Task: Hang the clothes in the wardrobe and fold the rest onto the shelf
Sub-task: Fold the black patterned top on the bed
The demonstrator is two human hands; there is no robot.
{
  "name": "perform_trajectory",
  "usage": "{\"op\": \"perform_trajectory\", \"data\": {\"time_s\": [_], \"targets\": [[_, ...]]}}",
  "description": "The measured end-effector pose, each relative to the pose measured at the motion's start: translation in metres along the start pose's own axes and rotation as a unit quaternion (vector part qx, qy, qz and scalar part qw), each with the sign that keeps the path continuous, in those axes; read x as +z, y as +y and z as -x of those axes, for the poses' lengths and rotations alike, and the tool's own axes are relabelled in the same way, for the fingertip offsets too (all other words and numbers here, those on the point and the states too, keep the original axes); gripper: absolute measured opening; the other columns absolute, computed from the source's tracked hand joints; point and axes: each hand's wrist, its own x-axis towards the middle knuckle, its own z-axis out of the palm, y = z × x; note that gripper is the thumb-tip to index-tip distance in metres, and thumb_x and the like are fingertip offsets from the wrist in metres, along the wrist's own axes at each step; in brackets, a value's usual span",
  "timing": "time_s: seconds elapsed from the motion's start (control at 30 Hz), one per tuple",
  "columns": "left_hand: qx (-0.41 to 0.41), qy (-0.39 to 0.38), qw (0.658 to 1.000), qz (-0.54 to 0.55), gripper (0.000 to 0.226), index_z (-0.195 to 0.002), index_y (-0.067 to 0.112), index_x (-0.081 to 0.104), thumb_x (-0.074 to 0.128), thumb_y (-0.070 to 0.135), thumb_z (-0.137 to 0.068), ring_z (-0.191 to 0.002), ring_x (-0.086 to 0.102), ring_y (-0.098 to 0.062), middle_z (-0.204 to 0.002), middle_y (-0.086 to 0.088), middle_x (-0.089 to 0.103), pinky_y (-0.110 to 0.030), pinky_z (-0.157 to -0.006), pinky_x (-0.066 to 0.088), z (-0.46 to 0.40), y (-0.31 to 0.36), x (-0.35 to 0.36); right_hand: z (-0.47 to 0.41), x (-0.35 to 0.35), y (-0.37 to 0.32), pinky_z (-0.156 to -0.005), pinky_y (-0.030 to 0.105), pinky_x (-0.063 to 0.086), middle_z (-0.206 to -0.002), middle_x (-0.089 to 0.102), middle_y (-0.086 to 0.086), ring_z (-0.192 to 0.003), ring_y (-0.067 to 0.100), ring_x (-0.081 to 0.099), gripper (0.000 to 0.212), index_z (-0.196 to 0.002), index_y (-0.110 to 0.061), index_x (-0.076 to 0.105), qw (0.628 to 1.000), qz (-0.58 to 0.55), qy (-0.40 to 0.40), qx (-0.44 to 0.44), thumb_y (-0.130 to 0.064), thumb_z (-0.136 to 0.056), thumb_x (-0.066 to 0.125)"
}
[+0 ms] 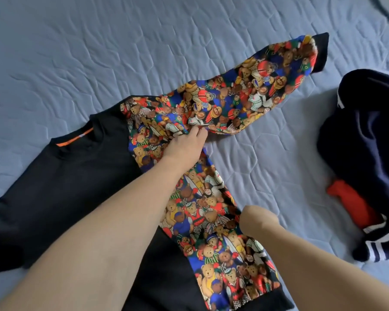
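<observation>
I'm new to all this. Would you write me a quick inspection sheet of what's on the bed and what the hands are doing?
Surface: blue quilted bedcover, wrinkled.
Job's things: black sweatshirt with teddy-bear print side and sleeve, lying flat, sleeve stretched up-right.
Clutter: navy garment pile with white stripes at right, red cloth showing beneath it.
Hands: left hand pinches the printed fabric near the armpit; right hand touches the printed side panel, fingers hidden.
Cables: nothing seen.
Surroundings: dark curved edge at top right corner, unclear.

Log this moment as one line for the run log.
stage: folding on bed | item: bear-print sweatshirt, flat | left hand: pinching sleeve base | right hand: on side edge | beside: navy garment pile
</observation>
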Motion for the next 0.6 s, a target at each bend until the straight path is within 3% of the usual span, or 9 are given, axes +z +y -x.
{"op": "perform_trajectory", "data": {"time_s": [0.07,0.1,0.13,0.17,0.23,0.33,0.43,0.53,0.6], "targets": [[-0.044,-0.028,0.987,0.151,0.03,-0.122,0.012,0.032,0.038,0.003,-0.095,-0.104,0.054,-0.041,-0.123,-0.013,0.044,-0.042,-0.071,0.038,0.015,-0.011,0.022,-0.001,0.002,0.001,-0.08,0.035,0.05,-0.124,0.058,0.002,-0.112,0.026,0.057,0.034,-0.121,-0.014,0.055,1.0,-0.013,0.015,0.021,-0.007,-0.089,0.046],[-0.057,-0.073,0.973,0.211,0.037,-0.13,0.016,0.026,0.039,0.008,-0.097,-0.124,0.044,-0.04,-0.136,-0.014,0.037,-0.045,-0.087,0.04,0.024,-0.013,0.034,-0.002,0.008,0.002,-0.078,0.035,0.05,-0.125,0.058,0.002,-0.113,0.026,0.057,0.036,-0.124,-0.014,0.053,0.999,-0.016,0.03,0.026,-0.007,-0.09,0.045],[-0.054,-0.121,0.965,0.224,0.049,-0.14,0.024,0.015,0.04,0.015,-0.098,-0.142,0.02,-0.038,-0.153,-0.01,0.019,-0.05,-0.107,0.03,0.031,-0.012,0.045,-0.002,0.013,0.002,-0.076,0.035,0.05,-0.125,0.058,0.002,-0.113,0.026,0.058,0.038,-0.126,-0.013,0.051,0.998,-0.009,0.05,0.026,-0.006,-0.089,0.045],[-0.039,-0.16,0.967,0.196,0.06,-0.147,0.034,0.001,0.038,0.025,-0.1,-0.147,-0.006,-0.034,-0.16,-0.003,-0.004,-0.054,-0.117,0.009,0.039,-0.009,0.055,0.002,0.021,0.0,-0.075,0.034,0.05,-0.122,0.058,0.002,-0.11,0.026,0.059,0.038,-0.125,-0.013,0.05,0.996,0.004,0.084,0.025,-0.006,-0.089,0.044],[0.005,-0.187,0.978,0.094,0.069,-0.146,0.042,-0.02,0.03,0.045,-0.099,-0.141,-0.031,-0.025,-0.155,0.006,-0.03,-0.06,-0.113,-0.014,0.059,-0.002,0.073,0.011,0.041,-0.004,-0.074,0.036,0.048,-0.115,0.055,0.005,-0.102,0.027,0.059,0.035,-0.121,-0.012,0.047,0.976,0.026,0.217,-0.002,-0.007,-0.086,0.044],[0.033,-0.175,0.983,0.034,0.07,-0.146,0.038,-0.024,0.026,0.051,-0.098,-0.139,-0.036,-0.022,-0.153,0.007,-0.033,-0.065,-0.108,-0.016,0.108,0.003,0.094,0.02,0.064,-0.008,-0.088,0.052,0.039,-0.113,0.049,0.018,-0.1,0.039,0.05,0.063,-0.121,-0.005,0.05,0.919,0.088,0.357,-0.139,-0.012,-0.062,0.071],[-0.005,-0.197,0.98,0.036,0.069,-0.147,0.035,-0.022,0.026,0.048,-0.099,-0.14,-0.033,-0.021,-0.155,0.006,-0.031,-0.061,-0.112,-0.014,0.168,-0.016,0.111,0.032,0.073,-0.026,-0.112,0.054,0.011,-0.144,0.036,0.025,-0.131,0.043,0.033,0.11,-0.14,-0.007,0.037,0.89,0.181,0.343,-0.238,-0.015,-0.041,0.085],[-0.086,-0.209,0.972,0.06,0.067,-0.148,0.036,-0.02,0.026,0.048,-0.1,-0.143,-0.028,-0.022,-0.156,0.006,-0.028,-0.057,-0.115,-0.01,0.233,-0.052,0.128,0.049,0.081,-0.069,-0.115,0.047,-0.011,-0.156,-0.011,0.019,-0.145,0.039,0.0,0.094,-0.153,-0.013,0.008,0.88,0.278,0.241,-0.299,-0.013,-0.076,0.063],[-0.169,-0.213,0.957,0.1,0.068,-0.149,0.037,-0.016,0.03,0.047,-0.099,-0.144,-0.024,-0.021,-0.157,0.007,-0.026,-0.055,-0.116,-0.007,0.273,-0.079,0.137,0.056,0.089,-0.1,-0.118,0.045,-0.007,-0.154,-0.027,0.013,-0.145,0.034,-0.015,0.081,-0.152,-0.017,-0.008,0.892,0.33,0.132,-0.278,-0.013,-0.09,0.045]]}}
